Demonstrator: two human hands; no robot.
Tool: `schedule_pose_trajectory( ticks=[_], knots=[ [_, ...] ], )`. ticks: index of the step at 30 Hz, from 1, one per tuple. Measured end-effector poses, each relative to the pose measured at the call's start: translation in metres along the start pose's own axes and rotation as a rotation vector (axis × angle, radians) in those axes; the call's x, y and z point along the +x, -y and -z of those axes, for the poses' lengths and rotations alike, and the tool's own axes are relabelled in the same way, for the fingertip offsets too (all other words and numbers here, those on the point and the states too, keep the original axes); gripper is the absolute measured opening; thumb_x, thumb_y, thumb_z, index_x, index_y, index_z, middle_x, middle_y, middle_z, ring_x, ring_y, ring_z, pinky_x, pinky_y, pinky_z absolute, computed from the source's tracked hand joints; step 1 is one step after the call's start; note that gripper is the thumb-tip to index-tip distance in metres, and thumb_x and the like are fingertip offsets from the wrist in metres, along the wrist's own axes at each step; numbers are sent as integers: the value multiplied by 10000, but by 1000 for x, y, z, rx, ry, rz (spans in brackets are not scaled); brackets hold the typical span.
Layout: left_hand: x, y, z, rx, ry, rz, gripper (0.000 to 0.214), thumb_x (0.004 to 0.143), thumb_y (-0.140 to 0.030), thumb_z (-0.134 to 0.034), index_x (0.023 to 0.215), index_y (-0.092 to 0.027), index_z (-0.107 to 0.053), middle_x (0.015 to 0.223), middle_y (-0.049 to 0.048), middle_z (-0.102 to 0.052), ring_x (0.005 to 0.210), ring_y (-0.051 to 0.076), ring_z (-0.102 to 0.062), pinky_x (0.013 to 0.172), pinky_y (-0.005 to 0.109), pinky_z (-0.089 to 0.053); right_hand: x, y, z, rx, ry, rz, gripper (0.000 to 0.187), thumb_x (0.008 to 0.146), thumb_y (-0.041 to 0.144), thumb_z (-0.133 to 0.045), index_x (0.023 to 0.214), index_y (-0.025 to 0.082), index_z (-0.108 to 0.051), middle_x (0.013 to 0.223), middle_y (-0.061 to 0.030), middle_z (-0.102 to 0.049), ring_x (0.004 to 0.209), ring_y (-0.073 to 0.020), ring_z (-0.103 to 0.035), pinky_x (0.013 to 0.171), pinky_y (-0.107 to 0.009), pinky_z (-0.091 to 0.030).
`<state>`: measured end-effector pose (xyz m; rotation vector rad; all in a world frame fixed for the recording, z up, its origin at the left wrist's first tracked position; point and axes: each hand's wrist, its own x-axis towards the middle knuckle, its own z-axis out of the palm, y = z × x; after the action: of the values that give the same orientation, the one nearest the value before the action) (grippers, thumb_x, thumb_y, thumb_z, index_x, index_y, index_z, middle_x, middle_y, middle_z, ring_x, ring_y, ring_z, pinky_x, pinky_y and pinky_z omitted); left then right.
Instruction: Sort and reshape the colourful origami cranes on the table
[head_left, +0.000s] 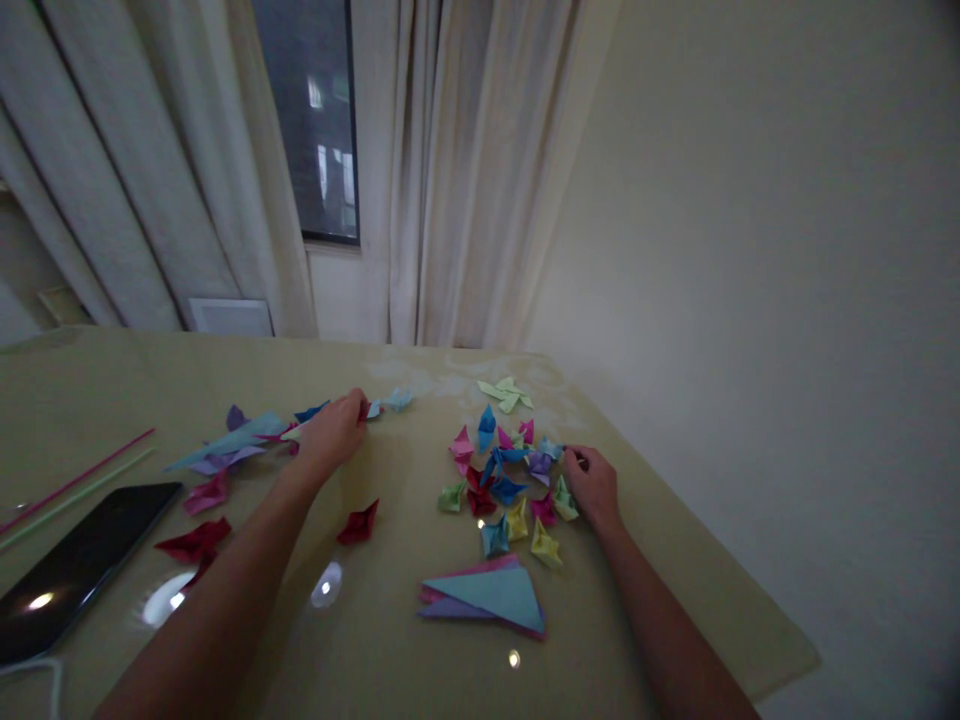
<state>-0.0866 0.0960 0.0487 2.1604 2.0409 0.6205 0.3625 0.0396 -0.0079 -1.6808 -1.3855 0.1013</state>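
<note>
My left hand [334, 432] reaches over the table with bent fingers closed at a small folded paper piece [373, 409], light blue with some red beside it. A pale blue origami piece [399, 400] lies just beyond. At the right edge of a cluster of small origami pieces, my right hand [594, 486] has its fingers curled together. Their tips meet a light blue origami piece [552, 449]; whether they grip it is unclear. Below them sits a light green piece [565, 499]. Blue [487, 428], pink [462, 450], dark red [480, 492] and yellow [546, 545] pieces make up the cluster.
Folded paper sheets [487, 597] are stacked in front of the cluster. A red piece [359, 522] lies between my arms, another [196, 542] by my left forearm. A black phone [82, 560] and two thin sticks [79, 480] are at left. Pale green strips [507, 393] lie behind.
</note>
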Motion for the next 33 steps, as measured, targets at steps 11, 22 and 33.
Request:
schedule_pose_trajectory(
  ticks=[11,22,33],
  knots=[
    [-18,-77,41,-1259,190,-148,490,774,-358,-810,1163,-205,-555,875,-3,-730,839,206,-739,795,349,-571,-13,129,25,232,-8,478,230,1022,343,-572,953,186,-725,835,-40,-689,747,-183,-618,723,-303,-496],
    [-43,-106,59,-1463,223,-167,315,885,-335,-813,1117,-229,-628,914,8,-743,801,144,-713,702,236,-543,2,232,18,360,643,627,179,969,319,-753,1094,192,-741,1034,-36,-758,836,-149,-703,793,-276,-542],
    [-23,-72,37,-708,67,-258,496,935,-471,-657,1368,-244,-574,1353,122,-682,1256,300,-637,1070,478,-519,29,209,26,392,366,522,36,951,219,-742,946,187,-757,844,-4,-748,715,-136,-649,681,-253,-493]
  ],
)
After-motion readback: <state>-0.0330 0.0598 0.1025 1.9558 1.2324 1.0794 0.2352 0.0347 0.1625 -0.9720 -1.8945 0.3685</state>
